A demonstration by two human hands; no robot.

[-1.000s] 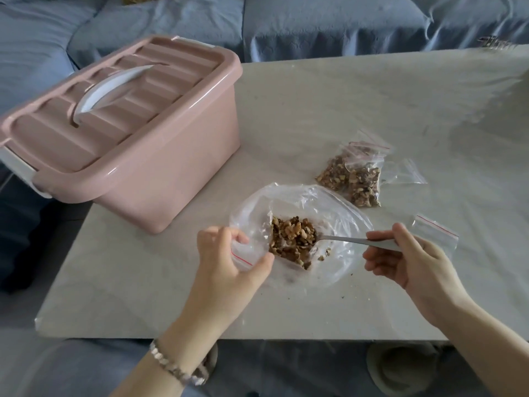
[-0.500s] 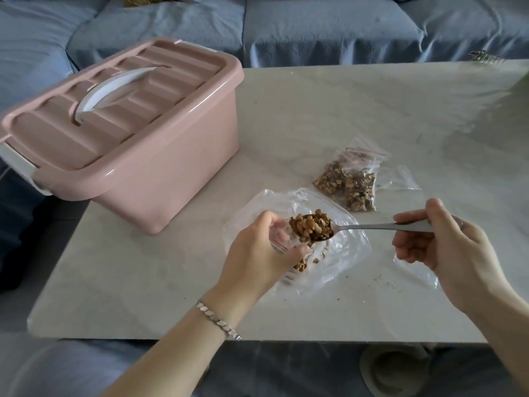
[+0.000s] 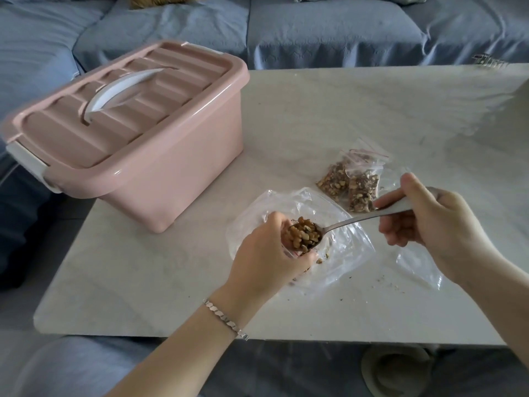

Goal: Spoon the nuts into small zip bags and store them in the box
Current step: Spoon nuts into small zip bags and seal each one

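My right hand (image 3: 426,222) grips the handle of a metal spoon (image 3: 355,220) whose bowl is heaped with nuts (image 3: 303,236). The bowl is tilted into the mouth of a small zip bag (image 3: 290,252) that my left hand (image 3: 266,259) holds; the bag is mostly hidden by the fingers. Both hands hover over a large clear bag (image 3: 343,253) lying flat with a few nut crumbs on it. Two filled small zip bags (image 3: 352,181) lie behind it. The pink box (image 3: 143,156) stands at the left with its lid shut.
An empty small zip bag (image 3: 420,267) lies at the right under my right wrist. Crumbs dot the white marble table (image 3: 315,110) near its front edge. A blue sofa (image 3: 315,30) runs behind the table.
The spoon lifted a heap of nuts out of the large bag and moved left to the small bag's mouth. My left hand raised the small bag to meet it.
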